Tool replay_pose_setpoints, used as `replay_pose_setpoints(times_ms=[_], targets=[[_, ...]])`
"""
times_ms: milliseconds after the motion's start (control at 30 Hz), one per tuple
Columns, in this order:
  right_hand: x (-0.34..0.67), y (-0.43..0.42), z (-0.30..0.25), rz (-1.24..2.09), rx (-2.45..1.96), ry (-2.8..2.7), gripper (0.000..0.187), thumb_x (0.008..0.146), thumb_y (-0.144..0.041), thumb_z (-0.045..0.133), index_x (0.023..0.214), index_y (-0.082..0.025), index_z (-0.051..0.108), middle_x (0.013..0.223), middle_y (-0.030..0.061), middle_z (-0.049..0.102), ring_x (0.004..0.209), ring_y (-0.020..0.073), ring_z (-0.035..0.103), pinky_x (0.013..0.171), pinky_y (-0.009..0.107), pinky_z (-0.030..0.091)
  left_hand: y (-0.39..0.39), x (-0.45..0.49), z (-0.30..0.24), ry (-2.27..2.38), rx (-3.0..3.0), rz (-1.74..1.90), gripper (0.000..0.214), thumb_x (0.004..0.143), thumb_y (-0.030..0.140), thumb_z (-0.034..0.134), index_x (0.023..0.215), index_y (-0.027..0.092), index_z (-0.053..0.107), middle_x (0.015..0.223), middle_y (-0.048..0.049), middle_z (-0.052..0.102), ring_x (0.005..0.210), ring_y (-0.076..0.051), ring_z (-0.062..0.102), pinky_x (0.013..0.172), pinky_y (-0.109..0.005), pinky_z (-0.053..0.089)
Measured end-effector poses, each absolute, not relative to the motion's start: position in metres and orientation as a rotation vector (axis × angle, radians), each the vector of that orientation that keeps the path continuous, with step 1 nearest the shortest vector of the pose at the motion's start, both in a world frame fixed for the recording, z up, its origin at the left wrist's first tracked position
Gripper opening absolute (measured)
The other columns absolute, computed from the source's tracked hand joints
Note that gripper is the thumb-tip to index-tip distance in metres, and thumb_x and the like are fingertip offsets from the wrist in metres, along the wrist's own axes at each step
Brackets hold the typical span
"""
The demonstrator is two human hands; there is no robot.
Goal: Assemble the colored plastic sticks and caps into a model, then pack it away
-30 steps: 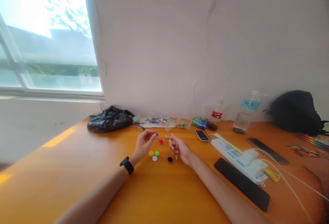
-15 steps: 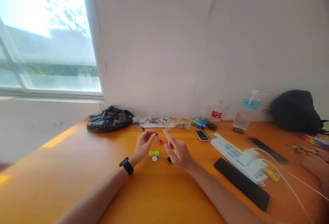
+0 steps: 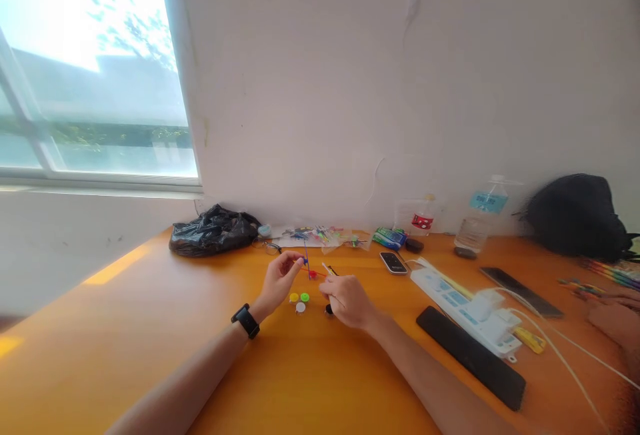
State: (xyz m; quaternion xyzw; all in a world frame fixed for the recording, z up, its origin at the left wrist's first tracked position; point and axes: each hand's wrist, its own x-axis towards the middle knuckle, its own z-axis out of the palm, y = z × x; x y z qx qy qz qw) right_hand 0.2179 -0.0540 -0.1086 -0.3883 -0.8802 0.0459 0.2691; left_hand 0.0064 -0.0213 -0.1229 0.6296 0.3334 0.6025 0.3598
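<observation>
Head camera, and it's close finger work on the orange-brown worktop (image 3: pixel 280 375), with a small white disc (image 3: pixel 300 308) as our marker. Beyond that disc and slightly left is the left hand (image 3: pixel 280 282), its fingers pinching a small blue piece (image 3: pixel 305 261), a thin blue stick (image 3: pixel 307 268) standing nearly upright just there. A red piece (image 3: pixel 313 275) sits near the stick's lower end, beyond the white disc and a touch right; whether the two are joined, I cannot tell. Over to the right of the disc comes the right hand (image 3: pixel 350 302), fingers curled together around a slim pale object (image 3: pixel 327 268), which pokes out toward the red piece!

Tight company round our marker: a yellow disc (image 3: pixel 294 298) just beyond and left of it, a green disc (image 3: pixel 305 297) just beyond and right, and a black disc (image 3: pixel 329 310) to its right, partly covered by the right hand. Farther out, a black plastic bag (image 3: pixel 215 232) lies well beyond and left of the white disc, with clear packets of coloured bits (image 3: pixel 325 236) straight beyond it. Well to its right runs a white power strip (image 3: pixel 453 300), plugs in, and farther right again, at the edge, another person's hand (image 3: pixel 613 315) is near some coloured sticks (image 3: pixel 580 286)
</observation>
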Motion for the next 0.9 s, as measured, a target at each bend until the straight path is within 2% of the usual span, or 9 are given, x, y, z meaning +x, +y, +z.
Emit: replay_pose_setpoints(times_ms=[67,133,267,400,533,900], targets=[[0.22,-0.052,-0.107,0.105,-1.072,-2.352,0.024,0.083,-0.011,0.043,0.063,-0.02,0.052,0.065,0.0032,0.054,0.061,0.0174,0.042,0.061,0.031,0.024,-0.02,0.006,-0.124,0.865,1.613,1.565,0.032,0.091,0.05,0.068,0.096,0.018,0.07,0.096,-0.0076,0.073,0.091,-0.021,0.066,0.084,-0.032,0.051],[0.222,-0.052,-0.104,0.11,-1.074,-2.28,0.024,0.085,-0.01,0.041,0.065,-0.02,0.048,0.066,0.0025,0.053,0.061,0.017,0.042,0.061,0.03,0.024,-0.017,0.004,-0.126,0.875,1.612,1.577,0.032,0.09,0.05,0.068,0.095,0.019,0.071,0.096,-0.0078,0.073,0.092,-0.022,0.067,0.083,-0.032,0.051],[0.224,-0.052,-0.105,0.121,-1.059,-2.312,0.023,0.086,-0.01,0.041,0.067,-0.021,0.05,0.067,0.0021,0.055,0.062,0.0168,0.044,0.061,0.03,0.023,-0.01,0.0,-0.133,0.948,1.653,1.56,0.033,0.088,0.051,0.069,0.094,0.019,0.073,0.091,-0.0074,0.074,0.082,-0.021,0.065,0.071,-0.029,0.048],[0.223,-0.05,-0.111,0.131,-1.071,-2.376,0.02,0.084,-0.01,0.044,0.069,-0.021,0.054,0.07,0.0027,0.058,0.064,0.0171,0.047,0.061,0.029,0.024,-0.002,-0.005,-0.142,1.053,1.697,1.522,0.034,0.088,0.052,0.069,0.094,0.019,0.075,0.087,-0.0056,0.074,0.064,-0.015,0.054,0.06,-0.027,0.04],[0.224,-0.049,-0.113,0.13,-1.079,-2.38,0.021,0.086,-0.011,0.044,0.071,-0.021,0.055,0.071,0.0026,0.06,0.065,0.0175,0.048,0.062,0.029,0.025,0.004,-0.006,-0.15,1.081,1.76,1.487,0.034,0.091,0.051,0.065,0.096,0.019,0.076,0.089,-0.0055,0.074,0.06,-0.014,0.049,0.059,-0.027,0.038],[0.225,-0.048,-0.114,0.16,-1.075,-2.404,0.02,0.085,-0.01,0.045,0.073,-0.021,0.057,0.073,0.0023,0.062,0.067,0.0173,0.05,0.063,0.028,0.028,0.011,-0.006,-0.159,1.129,1.787,1.477,0.033,0.09,0.05,0.066,0.096,0.019,0.076,0.091,-0.0062,0.075,0.062,-0.015,0.051,0.062,-0.027,0.04]])
